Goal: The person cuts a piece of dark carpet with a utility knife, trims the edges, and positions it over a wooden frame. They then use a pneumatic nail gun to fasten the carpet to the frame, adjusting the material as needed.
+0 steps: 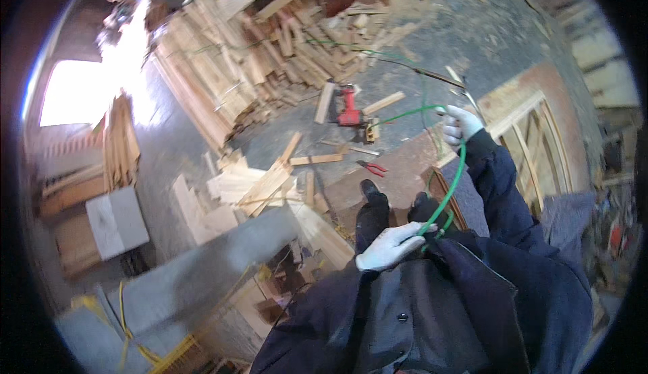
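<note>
Hose, green, arcs above floor; right hand's grip pinches it, left hand's too, near coat. Likely light, springy; best held either side of bend.

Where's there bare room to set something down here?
Grey floor between the plank stack and white box looks bare; so does the brown sheet between the pliers and right hand. Around the red drill it's crowded with wood scraps.
</note>
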The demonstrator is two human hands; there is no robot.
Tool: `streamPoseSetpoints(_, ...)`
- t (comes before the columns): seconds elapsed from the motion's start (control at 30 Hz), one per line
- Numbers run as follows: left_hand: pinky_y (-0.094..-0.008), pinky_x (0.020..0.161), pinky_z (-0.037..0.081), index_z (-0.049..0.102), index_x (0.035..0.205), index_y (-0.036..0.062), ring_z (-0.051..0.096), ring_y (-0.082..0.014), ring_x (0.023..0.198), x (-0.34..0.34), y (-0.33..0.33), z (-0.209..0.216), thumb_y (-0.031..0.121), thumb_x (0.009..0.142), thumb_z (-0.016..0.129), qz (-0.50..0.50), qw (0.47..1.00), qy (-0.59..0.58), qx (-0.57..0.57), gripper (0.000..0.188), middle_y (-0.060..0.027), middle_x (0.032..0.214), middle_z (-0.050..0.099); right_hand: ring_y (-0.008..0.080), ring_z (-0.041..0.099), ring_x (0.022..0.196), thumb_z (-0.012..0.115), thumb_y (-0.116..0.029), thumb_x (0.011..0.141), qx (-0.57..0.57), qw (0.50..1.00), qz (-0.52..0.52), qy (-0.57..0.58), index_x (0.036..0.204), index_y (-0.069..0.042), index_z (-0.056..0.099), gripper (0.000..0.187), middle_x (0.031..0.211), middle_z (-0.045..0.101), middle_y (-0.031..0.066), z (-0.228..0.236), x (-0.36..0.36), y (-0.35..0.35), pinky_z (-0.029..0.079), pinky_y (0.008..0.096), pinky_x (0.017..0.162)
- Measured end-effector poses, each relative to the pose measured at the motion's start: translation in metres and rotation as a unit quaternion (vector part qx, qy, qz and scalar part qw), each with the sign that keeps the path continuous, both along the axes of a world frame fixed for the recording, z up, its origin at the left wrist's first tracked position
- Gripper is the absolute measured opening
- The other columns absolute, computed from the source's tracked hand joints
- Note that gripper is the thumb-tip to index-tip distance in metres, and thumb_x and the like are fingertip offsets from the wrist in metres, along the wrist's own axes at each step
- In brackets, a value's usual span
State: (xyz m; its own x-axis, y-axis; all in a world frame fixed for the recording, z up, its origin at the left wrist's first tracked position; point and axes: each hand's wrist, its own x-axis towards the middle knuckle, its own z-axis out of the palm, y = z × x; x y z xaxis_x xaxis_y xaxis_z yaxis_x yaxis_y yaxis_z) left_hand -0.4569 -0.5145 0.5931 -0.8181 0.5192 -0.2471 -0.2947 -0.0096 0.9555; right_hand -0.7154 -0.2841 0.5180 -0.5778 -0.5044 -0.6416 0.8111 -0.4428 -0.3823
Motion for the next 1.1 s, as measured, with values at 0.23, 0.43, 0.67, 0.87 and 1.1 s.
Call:
streamPoseSetpoints(0.23,-0.0308,0.087,0.051,0.052,0.138,-0.0009,0.065,-0.0188,0.097,-0.078,-0.015,-0.044,0.042,0.107,0.045,0.036,0.902,-0.286,0.321,0.053,-0.012,0.108,0.067,0.0068,0.044,0.043,0.053,-0.015,0.098,0.257,0.954,0.025,0.152,0.118,0.003,0.062,0.028,0.062,0.051,-0.0023,0.127,0.006,-0.037,0.033,0.0243,0.039)
streamPoseSetpoints(0.43,-0.0502,0.094,0.055,0.057,0.129,0.0041,0.067,-0.0323,0.104,-0.228,0.056,-0.124,0.052,0.104,0.044,0.144,0.929,-0.22,0.26,0.056,-0.0161,0.115,0.067,0.0047,0.051,0.054,0.052,-0.007,0.092,0.277,0.911,0.122,0.28,0.125,0.003,0.062,0.035,0.07,0.057,-0.0019,0.163,0.015,0.003,0.041,0.0213,0.049)
streamPoseSetpoints(0.67,-0.0489,0.092,0.055,0.055,0.126,0.0053,0.067,-0.0339,0.104,-0.397,0.152,-0.199,0.037,0.102,0.055,0.176,0.881,-0.383,0.215,0.041,-0.017,0.117,0.065,0.0273,0.069,0.106,0.063,-0.018,0.094,0.33,0.881,0.134,0.311,0.126,0.001,0.063,0.037,0.115,0.071,0.0183,0.154,-0.024,0.123,0.051,0.0365,0.094)
streamPoseSetpoints(0.87,-0.0479,0.086,0.057,0.053,0.128,0.0033,0.069,-0.0357,0.101,-0.428,0.229,-0.226,0.029,0.101,0.057,0.117,0.906,-0.406,0.011,0.037,-0.0206,0.116,0.067,0.0163,0.066,0.092,0.06,-0.014,0.094,0.335,0.904,0.001,0.267,0.131,0.001,0.062,0.04,0.106,0.071,0.0133,0.158,-0.105,0.243,0.053,0.0327,0.087)
streamPoseSetpoints(1.1,-0.0392,0.077,0.059,0.055,0.128,-0.0006,0.071,-0.0301,0.09,-0.503,0.327,-0.197,0.028,0.102,0.056,-0.098,0.903,-0.417,0.039,0.038,-0.0206,0.107,0.069,0.0029,0.049,0.063,0.061,-0.013,0.095,0.337,0.907,-0.129,0.218,0.127,0.001,0.064,0.036,0.08,0.061,-0.0009,0.167,-0.175,0.331,0.042,0.0207,0.058)
